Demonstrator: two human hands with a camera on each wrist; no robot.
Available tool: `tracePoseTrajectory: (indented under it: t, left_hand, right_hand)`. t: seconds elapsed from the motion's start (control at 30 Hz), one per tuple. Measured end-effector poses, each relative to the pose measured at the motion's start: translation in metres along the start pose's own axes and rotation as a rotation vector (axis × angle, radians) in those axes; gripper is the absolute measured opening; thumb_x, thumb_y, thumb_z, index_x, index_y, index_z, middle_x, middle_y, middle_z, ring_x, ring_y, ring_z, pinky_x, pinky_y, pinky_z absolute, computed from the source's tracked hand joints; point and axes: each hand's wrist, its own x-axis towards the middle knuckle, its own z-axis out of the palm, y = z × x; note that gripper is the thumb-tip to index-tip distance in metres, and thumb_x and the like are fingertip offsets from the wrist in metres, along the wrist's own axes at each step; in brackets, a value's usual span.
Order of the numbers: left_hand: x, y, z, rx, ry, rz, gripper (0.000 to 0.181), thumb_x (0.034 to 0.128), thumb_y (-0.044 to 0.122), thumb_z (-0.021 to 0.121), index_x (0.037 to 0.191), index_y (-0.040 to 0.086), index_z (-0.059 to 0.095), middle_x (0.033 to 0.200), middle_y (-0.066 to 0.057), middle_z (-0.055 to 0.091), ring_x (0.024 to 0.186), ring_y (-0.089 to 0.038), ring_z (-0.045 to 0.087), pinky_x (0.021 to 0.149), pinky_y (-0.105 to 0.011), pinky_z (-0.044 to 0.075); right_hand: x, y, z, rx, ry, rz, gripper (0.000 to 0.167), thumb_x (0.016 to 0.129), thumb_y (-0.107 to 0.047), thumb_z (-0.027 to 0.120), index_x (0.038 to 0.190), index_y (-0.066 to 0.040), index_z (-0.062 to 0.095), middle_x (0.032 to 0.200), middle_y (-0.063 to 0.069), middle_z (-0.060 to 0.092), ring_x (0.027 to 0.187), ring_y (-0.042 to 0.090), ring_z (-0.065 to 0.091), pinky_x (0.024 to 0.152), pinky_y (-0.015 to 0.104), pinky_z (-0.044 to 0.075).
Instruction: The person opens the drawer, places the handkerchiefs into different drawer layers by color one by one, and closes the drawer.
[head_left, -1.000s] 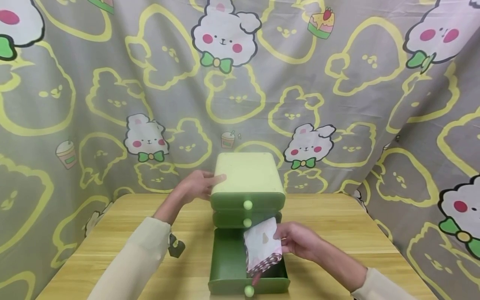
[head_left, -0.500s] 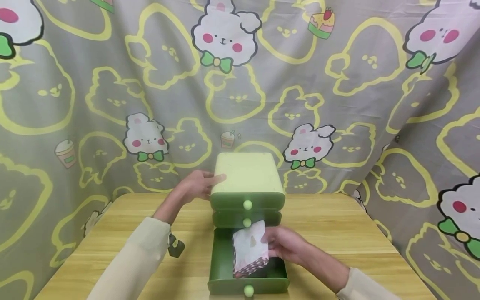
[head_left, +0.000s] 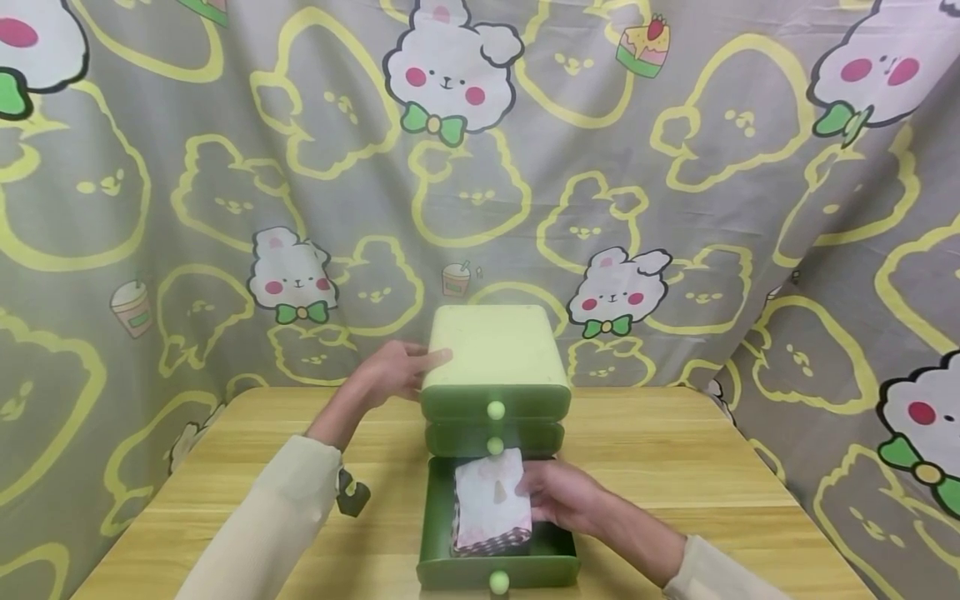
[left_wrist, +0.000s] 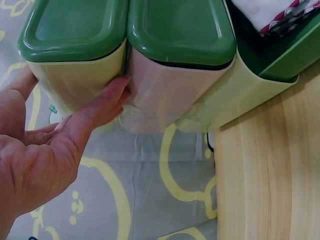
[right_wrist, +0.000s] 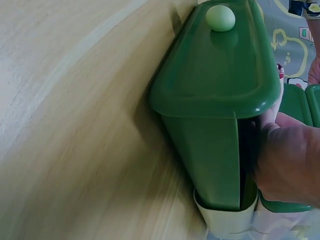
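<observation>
A small drawer unit has a pale yellow top and green drawer fronts. Its lowest drawer is pulled out, while the upper two are in. In that drawer lies a folded white cloth with a brown checked edge. My right hand pinches the cloth's right edge; in the right wrist view, the hand reaches over the drawer's side wall. My left hand rests against the unit's upper left corner, one digit on top. In the left wrist view, the left hand's extended digits touch the casing.
A wooden table carries the unit. Behind and beside it hangs a grey curtain with yellow outlines and white rabbits. The drawer's round pale knob sticks out towards me. A dark bracket-like object is at my left cuff.
My right hand has carried the cloth left and down into the pulled-out drawer, where it lies nearly straight. The left hand and the drawer unit have stayed put.
</observation>
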Motion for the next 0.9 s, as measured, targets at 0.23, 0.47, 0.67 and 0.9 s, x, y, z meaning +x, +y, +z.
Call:
tracePoseTrajectory:
  t: [0.23, 0.47, 0.67, 0.9]
  left_hand:
    - [0.000, 0.000, 0.001, 0.001, -0.002, 0.006, 0.087, 0.0912, 0.056, 0.069, 0.150, -0.002, 0.044, 0.138, -0.024, 0.060, 0.116, -0.035, 0.067, 0.088, -0.039, 0.062]
    - [0.000, 0.001, 0.000, 0.001, -0.004, 0.007, 0.087, 0.0907, 0.056, 0.070, 0.150, -0.002, 0.044, 0.140, -0.024, 0.059, 0.117, -0.035, 0.067, 0.088, -0.040, 0.062]
    - [-0.001, 0.001, -0.001, 0.009, -0.002, 0.005, 0.089, 0.0906, 0.057, 0.070, 0.151, -0.002, 0.042, 0.143, -0.025, 0.057, 0.119, -0.036, 0.066, 0.090, -0.040, 0.062]
    - [-0.003, 0.002, 0.000, 0.015, -0.003, 0.002, 0.088, 0.0912, 0.057, 0.069, 0.152, -0.001, 0.042, 0.143, -0.024, 0.057, 0.119, -0.036, 0.065, 0.091, -0.041, 0.061]
  right_hand:
    - [-0.004, 0.000, -0.007, -0.043, 0.034, 0.040, 0.050, 0.088, 0.003, 0.051, 0.135, 0.018, 0.043, 0.105, 0.014, 0.064, 0.095, 0.022, 0.067, 0.090, 0.041, 0.062]
    - [-0.010, -0.001, -0.008, -0.130, 0.082, 0.071, 0.034, 0.088, 0.001, 0.055, 0.120, 0.013, 0.051, 0.097, 0.013, 0.064, 0.087, 0.019, 0.068, 0.082, 0.035, 0.064]
    - [-0.013, -0.001, -0.009, -0.194, 0.082, 0.089, 0.030, 0.089, -0.001, 0.054, 0.116, 0.011, 0.051, 0.097, 0.015, 0.065, 0.086, 0.019, 0.069, 0.079, 0.037, 0.064]
    - [-0.012, -0.001, -0.009, -0.207, 0.075, 0.103, 0.024, 0.088, -0.002, 0.053, 0.110, 0.008, 0.052, 0.088, 0.011, 0.064, 0.083, 0.018, 0.069, 0.078, 0.037, 0.065]
